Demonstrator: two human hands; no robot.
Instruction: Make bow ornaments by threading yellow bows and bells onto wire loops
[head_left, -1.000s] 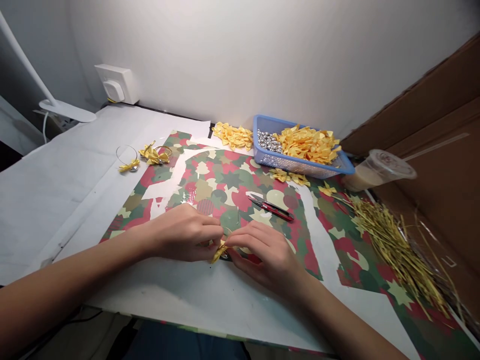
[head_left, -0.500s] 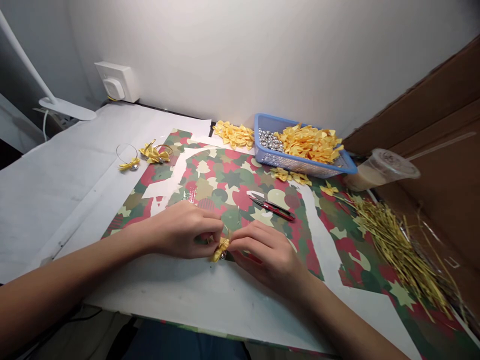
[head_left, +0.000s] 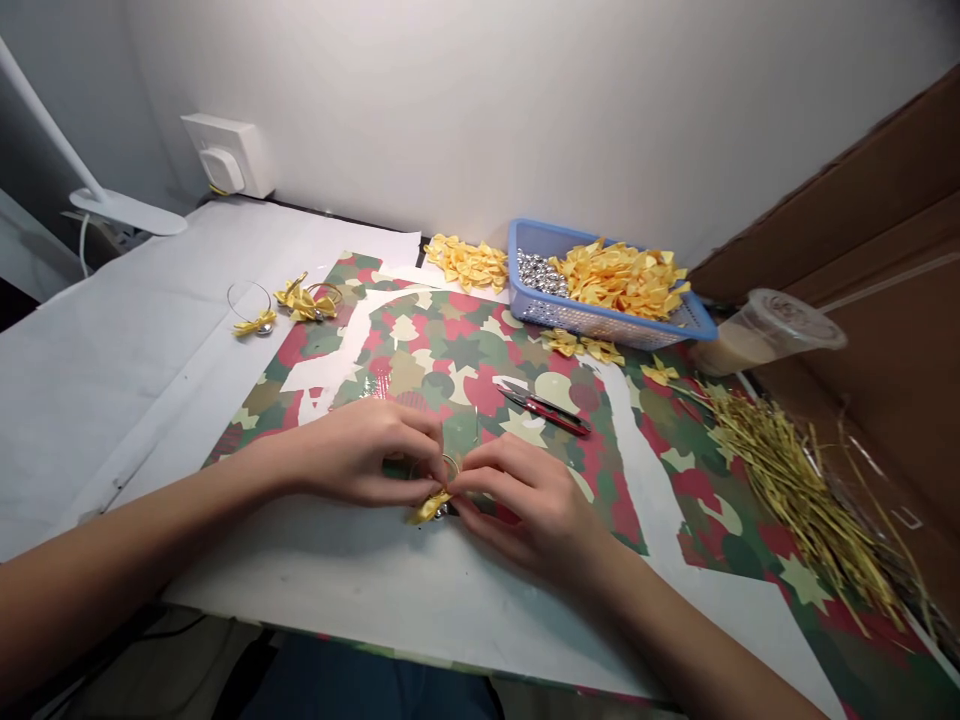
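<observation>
My left hand and my right hand meet near the table's front edge, both closed in a pinch. Between their fingertips is a yellow ribbon bow, with a small silver bell beside it. A thin gold wire loop rises behind the bow, partly hidden by my fingers. Beyond my right hand lie red-handled thread snips. A needle-like thin piece stands out just past my fingertips.
A blue basket holds yellow bows and silver bells. Loose bows lie beside it. Finished-looking wire rings with bows sit at the left. At the right are a plastic cup and a bundle of yellow-green ties.
The bow has shifted slightly left and tilted flatter between my fingertips. My right hand has moved a little left with it. The camera view has shifted slightly.
</observation>
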